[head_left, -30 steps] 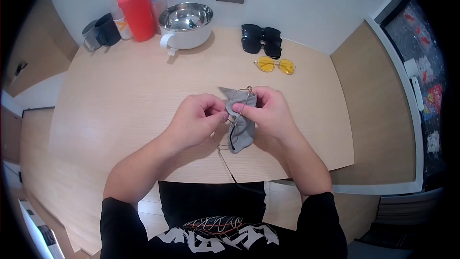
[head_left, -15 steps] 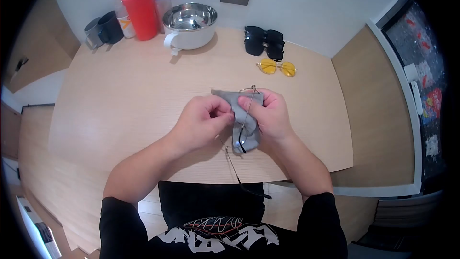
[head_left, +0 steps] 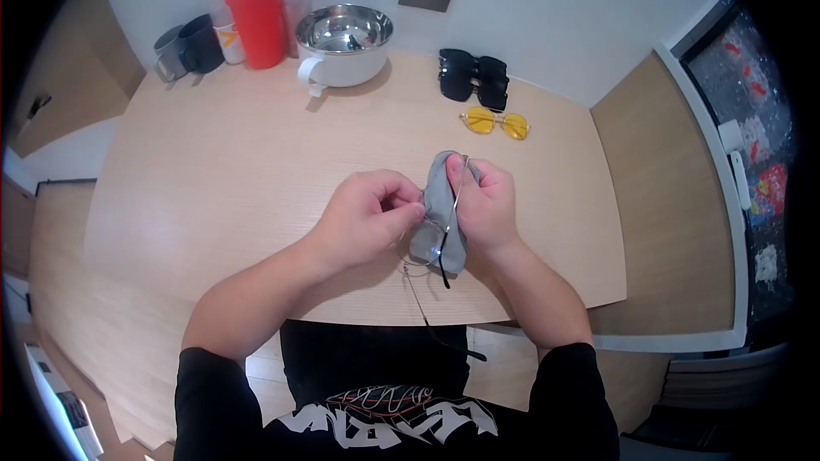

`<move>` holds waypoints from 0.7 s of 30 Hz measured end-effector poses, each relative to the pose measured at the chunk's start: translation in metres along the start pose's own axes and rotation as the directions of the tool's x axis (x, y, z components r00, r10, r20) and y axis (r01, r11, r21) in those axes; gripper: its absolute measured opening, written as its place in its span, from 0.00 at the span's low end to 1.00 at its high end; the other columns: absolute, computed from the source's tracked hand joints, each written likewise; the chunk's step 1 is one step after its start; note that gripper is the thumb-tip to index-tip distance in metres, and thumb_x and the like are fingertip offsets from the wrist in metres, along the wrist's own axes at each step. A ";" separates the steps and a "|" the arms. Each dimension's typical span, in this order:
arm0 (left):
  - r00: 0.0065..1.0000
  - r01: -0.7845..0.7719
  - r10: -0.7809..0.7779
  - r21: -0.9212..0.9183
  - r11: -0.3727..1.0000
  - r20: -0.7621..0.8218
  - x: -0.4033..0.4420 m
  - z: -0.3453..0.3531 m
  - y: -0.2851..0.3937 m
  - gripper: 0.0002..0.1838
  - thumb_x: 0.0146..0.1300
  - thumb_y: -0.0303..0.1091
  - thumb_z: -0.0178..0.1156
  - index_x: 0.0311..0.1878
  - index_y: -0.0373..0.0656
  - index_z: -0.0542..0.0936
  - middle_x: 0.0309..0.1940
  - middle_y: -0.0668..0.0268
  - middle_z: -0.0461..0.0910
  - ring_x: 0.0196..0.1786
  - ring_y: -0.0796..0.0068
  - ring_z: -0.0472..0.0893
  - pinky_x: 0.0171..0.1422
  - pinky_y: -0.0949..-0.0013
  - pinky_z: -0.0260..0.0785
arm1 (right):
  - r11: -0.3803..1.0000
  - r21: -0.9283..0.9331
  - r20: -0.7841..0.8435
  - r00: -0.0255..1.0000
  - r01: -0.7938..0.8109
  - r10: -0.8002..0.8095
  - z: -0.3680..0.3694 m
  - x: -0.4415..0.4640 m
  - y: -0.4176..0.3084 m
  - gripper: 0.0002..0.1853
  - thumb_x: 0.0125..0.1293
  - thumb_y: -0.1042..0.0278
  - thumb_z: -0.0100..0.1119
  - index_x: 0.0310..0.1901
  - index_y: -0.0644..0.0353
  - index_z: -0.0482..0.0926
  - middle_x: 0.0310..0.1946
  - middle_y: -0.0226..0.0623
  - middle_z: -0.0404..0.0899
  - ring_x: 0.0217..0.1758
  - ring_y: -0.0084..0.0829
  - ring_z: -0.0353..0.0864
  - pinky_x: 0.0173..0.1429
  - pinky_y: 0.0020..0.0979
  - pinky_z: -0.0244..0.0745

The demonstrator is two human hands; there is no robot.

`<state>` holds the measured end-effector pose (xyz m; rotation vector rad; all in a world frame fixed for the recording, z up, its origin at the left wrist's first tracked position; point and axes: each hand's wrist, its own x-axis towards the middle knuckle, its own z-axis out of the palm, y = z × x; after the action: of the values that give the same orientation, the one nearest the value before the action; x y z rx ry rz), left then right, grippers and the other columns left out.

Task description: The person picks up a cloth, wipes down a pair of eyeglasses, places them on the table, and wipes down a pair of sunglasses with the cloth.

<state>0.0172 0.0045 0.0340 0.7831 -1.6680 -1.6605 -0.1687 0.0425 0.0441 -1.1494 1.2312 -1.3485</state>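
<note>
Near the front of the table, my right hand (head_left: 489, 205) grips a grey cloth (head_left: 439, 188), bunched lengthwise, against a pair of thin-rimmed eyeglasses (head_left: 424, 243). My right thumb presses on the cloth near its top. With closed fingertips, my left hand (head_left: 371, 213) pinches the eyeglasses at the frame's middle; the exact spot is hidden by the fingers. One clear round lens shows below the fingers in front of the cloth, while the other is covered by cloth and hand. Both temples are unfolded, one hanging down toward my lap.
Yellow-tinted glasses (head_left: 497, 123) lie beyond my right hand, with black sunglasses (head_left: 472, 78) behind them. Along the back stand a white-handled steel bowl (head_left: 346, 60), a red jug (head_left: 258, 21), bottles and two dark mugs (head_left: 198, 44). A wooden panel (head_left: 675, 196) borders the right side.
The cloth's spread upper-left corner has been gathered in, and the cloth is now bunched under my right thumb. More of the near lens shows. My left hand keeps its pinch.
</note>
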 end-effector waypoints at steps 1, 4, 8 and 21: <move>1.000 0.016 -0.017 -0.017 1.000 -0.005 0.001 -0.001 -0.001 0.04 0.63 0.24 0.63 0.39 0.34 0.82 0.28 0.67 0.82 0.31 0.83 0.77 0.36 0.76 0.72 | 0.998 0.051 0.016 0.999 -0.031 0.030 0.002 -0.001 -0.003 0.13 0.74 0.64 0.57 0.33 0.65 0.79 0.28 0.28 0.80 0.28 0.18 0.75 0.32 0.23 0.72; 0.999 0.014 -0.013 0.025 1.000 -0.034 0.003 -0.007 -0.001 0.04 0.63 0.25 0.63 0.38 0.33 0.82 0.28 0.67 0.82 0.31 0.84 0.77 0.36 0.76 0.72 | 0.996 0.027 0.071 0.994 -0.088 0.085 0.007 -0.003 -0.018 0.12 0.69 0.65 0.63 0.31 0.64 0.78 0.25 0.28 0.78 0.29 0.17 0.75 0.32 0.24 0.72; 0.999 0.030 -0.030 0.031 0.999 -0.012 0.001 -0.004 0.004 0.03 0.64 0.25 0.63 0.38 0.35 0.82 0.31 0.68 0.83 0.34 0.85 0.79 0.39 0.78 0.72 | 0.900 -0.435 0.083 0.995 -0.019 0.061 -0.014 -0.001 -0.030 0.16 0.58 0.63 0.74 0.26 0.63 0.77 0.23 0.28 0.79 0.28 0.15 0.74 0.31 0.23 0.70; 0.995 0.094 -0.091 0.164 0.982 -0.029 0.003 -0.001 0.003 0.03 0.63 0.26 0.64 0.37 0.36 0.82 0.28 0.71 0.81 0.32 0.86 0.76 0.38 0.78 0.69 | 0.824 -0.564 -0.182 0.982 -0.055 -0.059 -0.028 0.006 -0.023 0.36 0.43 0.38 0.78 0.18 0.69 0.72 0.16 0.48 0.74 0.18 0.38 0.72 0.28 0.37 0.72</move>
<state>0.0163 0.0015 0.0373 0.9685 -1.7959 -1.5837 -0.1986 0.0413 0.0661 -1.4462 1.8578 -1.1368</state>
